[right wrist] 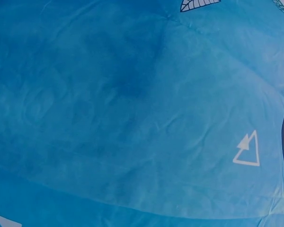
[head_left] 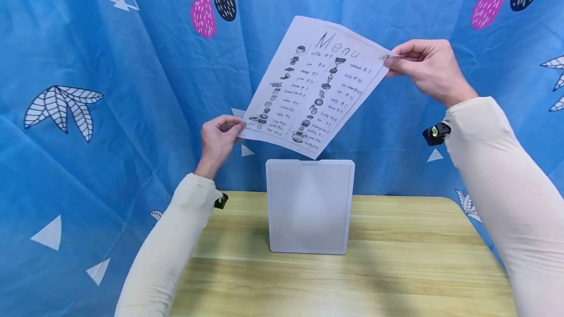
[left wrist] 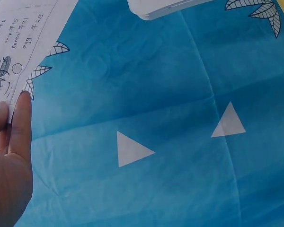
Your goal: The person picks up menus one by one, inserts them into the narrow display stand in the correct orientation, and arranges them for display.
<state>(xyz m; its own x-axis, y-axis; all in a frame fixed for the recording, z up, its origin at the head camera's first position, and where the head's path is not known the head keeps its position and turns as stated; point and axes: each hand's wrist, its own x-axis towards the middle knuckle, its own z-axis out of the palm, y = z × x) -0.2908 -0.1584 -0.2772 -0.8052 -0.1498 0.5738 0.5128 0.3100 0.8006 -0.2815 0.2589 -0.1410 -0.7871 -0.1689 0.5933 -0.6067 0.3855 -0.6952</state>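
Note:
A sheet of paper (head_left: 304, 87), handwritten with the heading "Menu" and two columns of small food drawings and prices, is held up tilted in the air. My left hand (head_left: 219, 141) pinches its lower left corner between thumb and fingers; the left wrist view shows the same left hand (left wrist: 12, 161) at that paper corner (left wrist: 26, 42). At the upper right corner, my right hand (head_left: 429, 67) pinches the sheet. Below the paper, a white rectangular board (head_left: 308, 209) with a raised rim stands upright on the table. In the right wrist view only a dark sliver of the hand shows at the right edge.
The light wood-grain table (head_left: 396, 248) has a rounded far right corner. Behind and beside it hangs a blue curtain (head_left: 110, 160) printed with leaves, triangles and petals. Dark cameras sit on both wrists, the right camera (head_left: 436, 133) showing plainly.

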